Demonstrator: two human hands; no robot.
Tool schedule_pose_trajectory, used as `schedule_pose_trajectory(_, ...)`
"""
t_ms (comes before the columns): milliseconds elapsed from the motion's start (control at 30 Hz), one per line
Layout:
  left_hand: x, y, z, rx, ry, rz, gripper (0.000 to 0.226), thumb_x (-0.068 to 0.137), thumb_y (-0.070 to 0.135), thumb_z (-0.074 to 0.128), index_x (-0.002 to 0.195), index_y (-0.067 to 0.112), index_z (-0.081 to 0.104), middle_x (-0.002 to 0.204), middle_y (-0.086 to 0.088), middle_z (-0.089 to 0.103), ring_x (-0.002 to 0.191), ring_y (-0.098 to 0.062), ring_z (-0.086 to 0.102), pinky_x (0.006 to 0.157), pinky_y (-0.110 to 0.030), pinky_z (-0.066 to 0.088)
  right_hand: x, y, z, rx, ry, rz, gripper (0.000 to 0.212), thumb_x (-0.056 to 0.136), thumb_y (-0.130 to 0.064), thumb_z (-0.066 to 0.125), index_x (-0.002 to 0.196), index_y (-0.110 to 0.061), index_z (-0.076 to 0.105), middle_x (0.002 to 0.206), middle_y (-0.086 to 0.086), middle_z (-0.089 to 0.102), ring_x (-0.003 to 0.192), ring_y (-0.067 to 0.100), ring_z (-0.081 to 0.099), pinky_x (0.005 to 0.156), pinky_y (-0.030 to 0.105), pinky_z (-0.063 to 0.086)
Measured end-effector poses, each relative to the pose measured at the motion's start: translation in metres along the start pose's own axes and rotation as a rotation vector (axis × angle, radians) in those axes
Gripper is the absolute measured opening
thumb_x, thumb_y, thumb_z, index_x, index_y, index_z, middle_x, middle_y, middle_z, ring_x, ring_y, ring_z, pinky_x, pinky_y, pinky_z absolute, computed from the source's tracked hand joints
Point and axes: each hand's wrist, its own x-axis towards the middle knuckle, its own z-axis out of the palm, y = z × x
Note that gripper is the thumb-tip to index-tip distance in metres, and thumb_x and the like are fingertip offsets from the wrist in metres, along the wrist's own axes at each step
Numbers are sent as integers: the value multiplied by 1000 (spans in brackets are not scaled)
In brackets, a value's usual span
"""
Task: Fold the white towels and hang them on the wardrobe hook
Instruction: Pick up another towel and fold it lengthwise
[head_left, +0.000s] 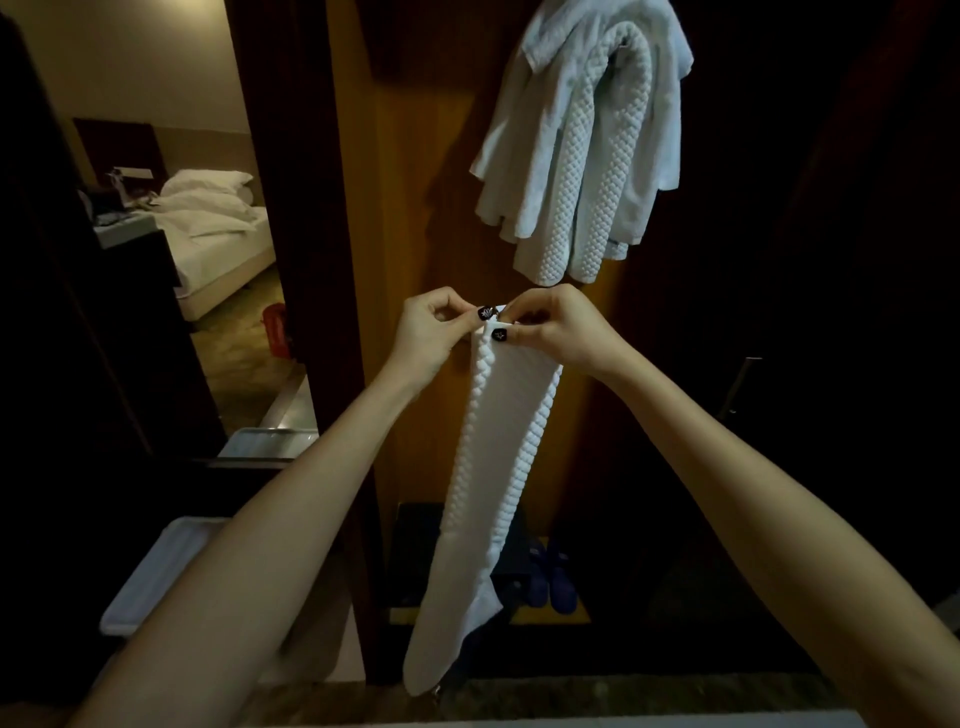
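Pinching with thumb and fingertips, the left grip (431, 332) and the right grip (563, 332) together held the top edge of a white waffle-textured towel (501, 441) at the centre of the frame. It hung lengthwise toward the lower middle. Above it, at upper right of centre, other white towels (582, 156) hung draped against the wooden wardrobe panel (415, 208).
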Motion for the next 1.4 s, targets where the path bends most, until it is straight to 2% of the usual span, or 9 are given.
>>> schedule_pose_trajectory(200,-2,4,2,-26,15,-4,12,84,6,70,75,2,63,72,-4,64,64,-3,61,62,-16,49,4,-3,-2,-66,-7,-20,15,82,-25,76,88,-11,74,95,-1,69,88,14,63,78,28,50)
schedule_pose_trajectory(400,-15,3,1,-164,-108,-146,13,88,9,64,100,8,69,83,-2,66,66,-1,59,55,-12,42,-4,0,4,-108,123,-64,16,84,-22,75,91,-7,74,90,-9,59,80,4,55,68,7,39)
schedule_pose_trajectory(533,-21,-1,4,-177,-112,-113,27,83,-3,66,106,11,65,92,-1,66,82,1,63,73,-14,49,-3,2,5,-169,135,-36,18,82,-28,76,87,-11,75,83,-11,55,77,5,51,65,9,36)
schedule_pose_trajectory(667,-18,-2,0,-207,-47,-159,26,86,-6,60,108,9,63,97,-6,66,89,-10,64,78,-20,52,-11,19,-14,-308,-16,52,22,89,-43,65,82,-22,69,118,2,49,116,20,40,100,35,37)
schedule_pose_trajectory(767,-15,0,-6,-188,-58,-154,27,87,-3,60,111,10,58,100,-9,67,92,-17,66,80,-25,54,-22,25,-31,-315,-167,115,36,87,-43,67,105,-12,70,140,7,41,131,23,35,110,38,32)
schedule_pose_trajectory(900,-15,0,-11,-110,-60,-114,29,87,1,62,109,18,52,101,-11,68,90,-21,67,78,-26,55,-27,16,-39,-239,-296,140,28,82,-37,75,100,-16,71,101,-4,66,90,8,61,81,32,50)
schedule_pose_trajectory(1000,-13,-1,-10,31,-16,-3,26,87,0,62,95,22,50,93,-11,61,81,-15,64,69,-21,53,-31,5,-32,-109,-296,132,18,81,-28,77,77,-13,67,69,-6,56,64,7,48,62,29,37)
schedule_pose_trajectory(1133,-4,5,-12,226,29,182,22,84,-11,55,83,11,58,80,4,58,72,5,56,69,-12,47,-31,5,-18,66,-46,105,27,80,-26,78,73,-6,61,68,-3,55,63,9,48,61,30,37)
schedule_pose_trajectory(1400,0,12,-18,293,-169,261,26,81,0,65,102,15,63,113,0,47,108,-4,49,93,-13,43,-15,-5,-23,187,290,-17,24,85,-9,71,84,-18,49,65,-15,51,56,-6,45,54,11,34)
